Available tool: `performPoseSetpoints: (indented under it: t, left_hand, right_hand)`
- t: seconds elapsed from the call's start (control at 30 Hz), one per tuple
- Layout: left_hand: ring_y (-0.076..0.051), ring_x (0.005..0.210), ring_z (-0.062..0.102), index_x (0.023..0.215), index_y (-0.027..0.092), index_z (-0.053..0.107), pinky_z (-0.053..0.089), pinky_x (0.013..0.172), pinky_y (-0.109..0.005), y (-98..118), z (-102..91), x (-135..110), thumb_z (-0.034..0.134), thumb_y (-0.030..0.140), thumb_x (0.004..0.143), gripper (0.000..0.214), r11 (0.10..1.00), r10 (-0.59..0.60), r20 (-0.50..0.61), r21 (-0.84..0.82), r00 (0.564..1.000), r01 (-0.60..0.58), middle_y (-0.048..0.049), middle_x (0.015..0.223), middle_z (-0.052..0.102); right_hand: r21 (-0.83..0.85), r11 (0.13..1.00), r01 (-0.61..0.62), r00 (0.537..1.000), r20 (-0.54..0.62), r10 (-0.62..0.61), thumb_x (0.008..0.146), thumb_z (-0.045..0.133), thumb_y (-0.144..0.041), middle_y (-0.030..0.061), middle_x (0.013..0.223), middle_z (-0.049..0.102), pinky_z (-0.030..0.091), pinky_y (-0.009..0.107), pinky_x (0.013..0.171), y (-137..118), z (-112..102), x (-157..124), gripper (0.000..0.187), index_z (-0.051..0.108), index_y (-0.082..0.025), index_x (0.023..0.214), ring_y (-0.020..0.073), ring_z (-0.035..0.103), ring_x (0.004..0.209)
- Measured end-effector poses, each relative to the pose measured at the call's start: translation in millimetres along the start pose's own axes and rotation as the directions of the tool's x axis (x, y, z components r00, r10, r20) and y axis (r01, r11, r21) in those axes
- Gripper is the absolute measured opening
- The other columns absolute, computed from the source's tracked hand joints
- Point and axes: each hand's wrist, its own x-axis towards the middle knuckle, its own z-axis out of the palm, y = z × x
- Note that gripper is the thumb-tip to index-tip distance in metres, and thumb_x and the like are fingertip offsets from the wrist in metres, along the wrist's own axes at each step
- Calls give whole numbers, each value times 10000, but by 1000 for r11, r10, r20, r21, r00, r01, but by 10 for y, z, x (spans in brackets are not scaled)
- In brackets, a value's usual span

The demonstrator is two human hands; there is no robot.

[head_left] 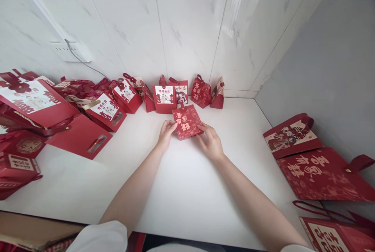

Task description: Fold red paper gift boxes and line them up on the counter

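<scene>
A red gift box (187,122) with gold characters and a strap at its top is between my hands, above the white table. My left hand (167,133) grips its left edge, the thumb on the front. On the right side, my right hand (210,141) holds the lower corner with fingers and thumb closed on it. Just behind stand a red box with a white printed label (164,96) and a box with a couple printed on it (182,92). A red box with gold characters (200,92) and a narrower one turned sideways (217,93) stand by the wall.
Many red boxes crowd the left side, among them a large labelled box (35,101) and one with a window (84,136). Larger red boxes (322,174) lean by the grey panel (328,64) at right. A cable (84,64) runs from the wall socket (72,52). Cardboard (32,228) lies at lower left.
</scene>
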Motion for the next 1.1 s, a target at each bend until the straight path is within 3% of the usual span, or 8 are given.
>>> performPoseSetpoints:
  t: [0.1,0.23,0.4,0.5,0.63,0.77,0.87,1.1]
  left_hand:
    - [-150,828,604,919,198,592,469,746,-270,11,-7,3,751,398,728,318,1000,-6,3,22,1000,6,-12,931,648]
    - [-190,988,604,829,188,630,456,881,-311,34,24,-49,713,382,772,219,987,70,90,141,993,-82,-49,1048,654]
    - [-299,1336,423,782,186,670,357,1085,-420,34,33,-68,747,370,736,205,969,127,77,206,989,-140,-81,1487,403]
    - [-315,1295,477,806,177,664,367,1080,-452,45,28,-57,744,374,741,222,979,107,84,167,991,-120,-98,1541,316]
    - [-290,1259,511,748,162,626,393,1054,-412,71,18,-57,699,406,783,257,977,99,129,176,987,-121,-107,1451,456]
    - [-271,1146,581,925,176,647,440,998,-408,64,9,-83,693,417,787,281,971,-35,305,235,952,-40,-98,1242,624]
    - [-270,1111,596,1130,189,606,452,987,-427,45,12,-92,764,367,722,472,960,-87,323,279,942,-7,-93,1193,648]
    - [-280,1126,596,1147,181,620,439,1009,-454,56,-18,-33,829,306,635,568,964,-120,268,263,956,48,-106,1204,650]
  right_hand:
    - [190,975,-118,993,-10,122,889,574,-366,86,1269,602,477,430,969,11,-7,-3,298,530,-267,1167,242,585,1131]
    - [441,817,-372,914,17,406,895,544,-459,58,992,665,516,394,833,136,-22,28,251,498,-253,1030,208,634,897]
    - [421,863,-279,951,-6,310,840,620,-475,71,1399,433,421,411,1019,139,-40,62,251,557,-238,895,250,457,1262]
    - [513,793,-329,941,113,318,834,635,-474,65,1298,520,487,380,908,121,-38,65,271,525,-252,944,226,557,1115]
    - [555,715,-426,904,285,317,858,597,-498,35,1000,626,509,352,801,140,-26,60,279,522,-240,932,197,605,883]
    - [445,837,-317,948,124,293,879,572,-482,51,1038,598,493,369,870,100,-20,41,269,544,-239,992,211,586,947]
    - [341,904,-259,966,78,247,867,596,-468,72,1124,577,463,387,951,78,-20,44,324,569,-244,1099,233,563,1055]
    - [559,707,-433,900,311,305,768,711,-484,48,1113,655,489,416,943,169,-32,94,438,587,-247,1115,229,613,1014]
